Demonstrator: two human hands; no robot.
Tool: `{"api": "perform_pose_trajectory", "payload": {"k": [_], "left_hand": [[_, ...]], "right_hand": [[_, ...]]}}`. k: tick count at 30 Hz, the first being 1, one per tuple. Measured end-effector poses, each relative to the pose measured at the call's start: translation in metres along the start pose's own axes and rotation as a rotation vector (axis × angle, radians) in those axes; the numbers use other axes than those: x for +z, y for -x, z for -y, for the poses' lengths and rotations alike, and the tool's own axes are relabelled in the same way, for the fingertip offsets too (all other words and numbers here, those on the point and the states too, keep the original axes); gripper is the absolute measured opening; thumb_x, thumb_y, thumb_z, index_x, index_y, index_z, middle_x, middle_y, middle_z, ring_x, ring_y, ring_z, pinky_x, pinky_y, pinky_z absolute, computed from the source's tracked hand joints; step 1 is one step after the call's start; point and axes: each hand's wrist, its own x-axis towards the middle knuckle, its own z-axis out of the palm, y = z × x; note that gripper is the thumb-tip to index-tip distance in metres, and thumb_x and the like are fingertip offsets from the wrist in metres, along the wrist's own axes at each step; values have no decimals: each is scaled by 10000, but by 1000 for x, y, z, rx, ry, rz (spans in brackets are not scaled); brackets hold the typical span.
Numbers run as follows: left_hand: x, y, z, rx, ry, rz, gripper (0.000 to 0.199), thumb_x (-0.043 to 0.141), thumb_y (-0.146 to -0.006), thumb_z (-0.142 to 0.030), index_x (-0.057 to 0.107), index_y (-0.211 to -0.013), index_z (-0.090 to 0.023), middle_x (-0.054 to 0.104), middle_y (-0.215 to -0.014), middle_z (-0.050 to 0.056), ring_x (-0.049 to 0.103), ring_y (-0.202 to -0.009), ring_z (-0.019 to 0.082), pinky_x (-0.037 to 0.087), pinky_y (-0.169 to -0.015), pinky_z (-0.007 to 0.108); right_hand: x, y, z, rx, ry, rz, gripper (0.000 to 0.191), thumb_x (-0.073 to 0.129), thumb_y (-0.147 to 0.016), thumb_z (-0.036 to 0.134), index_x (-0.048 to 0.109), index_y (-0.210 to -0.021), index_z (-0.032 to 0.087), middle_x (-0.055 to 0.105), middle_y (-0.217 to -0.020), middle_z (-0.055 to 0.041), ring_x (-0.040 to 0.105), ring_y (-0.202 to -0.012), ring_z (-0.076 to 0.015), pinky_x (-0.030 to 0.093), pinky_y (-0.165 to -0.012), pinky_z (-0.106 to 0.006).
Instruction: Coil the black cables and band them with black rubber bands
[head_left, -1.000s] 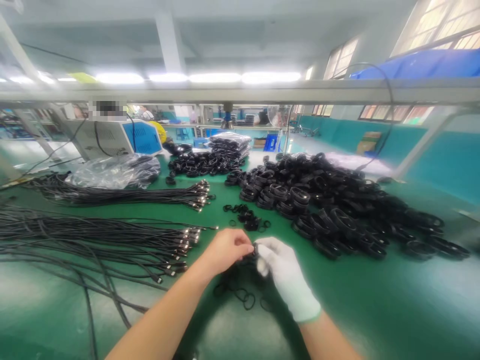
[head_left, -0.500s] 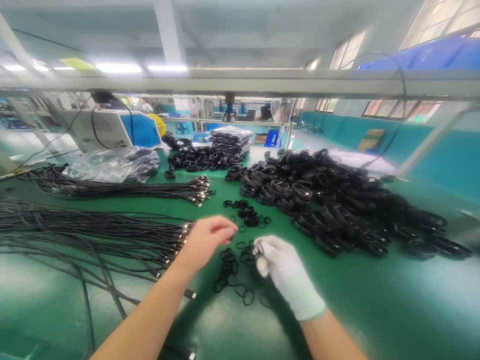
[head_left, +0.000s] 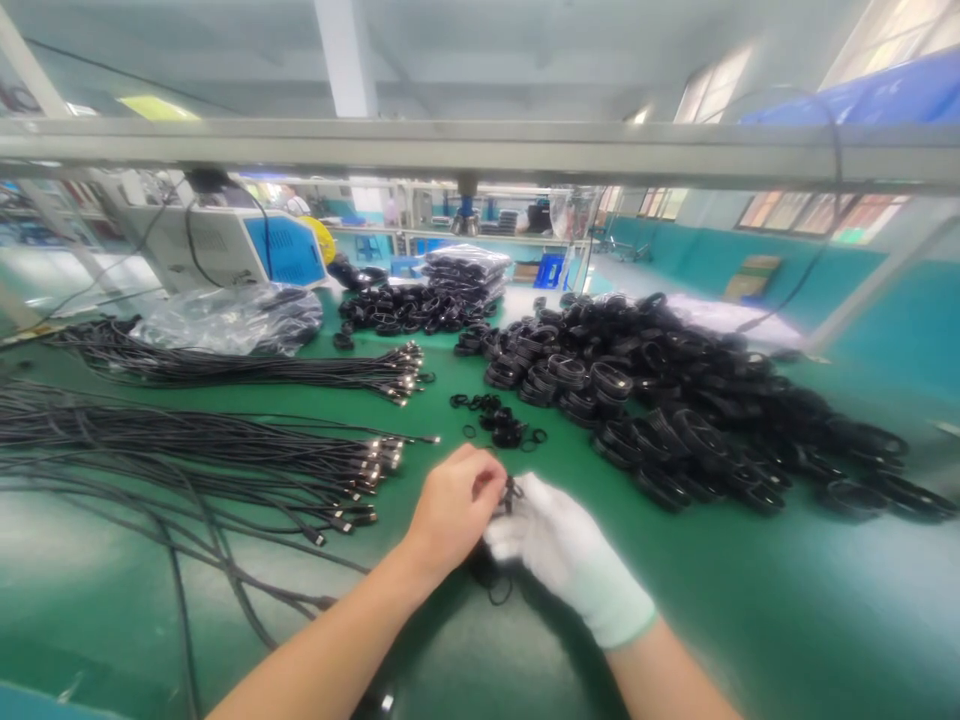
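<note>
My left hand (head_left: 461, 495), bare, is closed in a pinch, its fingertips touching small black rings (head_left: 511, 492) at my right hand. My right hand (head_left: 551, 535) wears a white glove and has its fingers closed on these small black rings. Under and between the hands lie more black rings (head_left: 500, 592), partly hidden by them. Beyond the hands, a small heap of black rings (head_left: 506, 430) rests on the green table (head_left: 465, 660). To the left are straight black cables (head_left: 300, 450) with metal connectors pointing toward my left hand.
Many coiled black cables (head_left: 675, 400) are heaped at the right. Another coil pile (head_left: 405, 308) lies at the back, beside stacked plastic-bagged items (head_left: 465, 270). A clear plastic bag (head_left: 232, 318) and a white-and-blue machine (head_left: 232, 245) stand back left. A beam (head_left: 480, 145) crosses above.
My left hand has moved right and now meets my right hand at the rings. The right hand's fingers have shifted slightly left. The camera view has shifted a little.
</note>
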Motion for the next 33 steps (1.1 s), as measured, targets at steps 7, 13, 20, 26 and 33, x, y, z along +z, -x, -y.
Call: {"api": "perform_pose_trajectory", "payload": {"k": [7, 13, 20, 26, 33], "left_hand": [[-10, -8, 6, -189, 268, -20, 101, 507, -798, -238, 578, -755, -181, 569, -648, -31, 537, -607, 121, 419, -591, 222], [-31, -12, 19, -163, 41, 8, 126, 540, -783, -251, 655, -790, -199, 669, -786, 5, 595, -740, 166, 437, -708, 272], [-10, -1, 12, -124, 119, 144, 118, 546, -769, -223, 661, -796, -215, 672, -761, -14, 596, -701, 149, 446, -652, 242], [-21, -10, 19, -193, 183, -74, 113, 547, -776, -251, 640, -785, -188, 645, -714, -16, 577, -630, 134, 455, -613, 233], [-42, -12, 26, -170, -114, 34, 151, 559, -770, -240, 694, -836, -217, 706, -899, 17, 621, -869, 208, 437, -828, 324]], "right_hand": [[-2, 0, -2, -15, 144, -94, 227, 718, -696, 251, 534, -768, 139, 627, -672, -25, 588, -494, -111, 452, -441, -201], [-2, -1, 0, 43, 209, -178, 278, 743, -645, 272, 546, -775, 125, 646, -653, -46, 610, -496, -142, 470, -419, -221], [8, 2, 2, 45, 298, -193, 322, 754, -653, 296, 564, -831, 107, 673, -711, -77, 663, -590, -196, 549, -552, -325], [3, 5, 3, 25, 154, -116, 357, 732, -697, 298, 562, -938, 97, 677, -819, -124, 675, -698, -232, 548, -654, -401], [2, 4, 3, 27, 201, -121, 309, 691, -739, 339, 548, -885, 107, 670, -771, -118, 664, -642, -231, 544, -624, -427]]}}
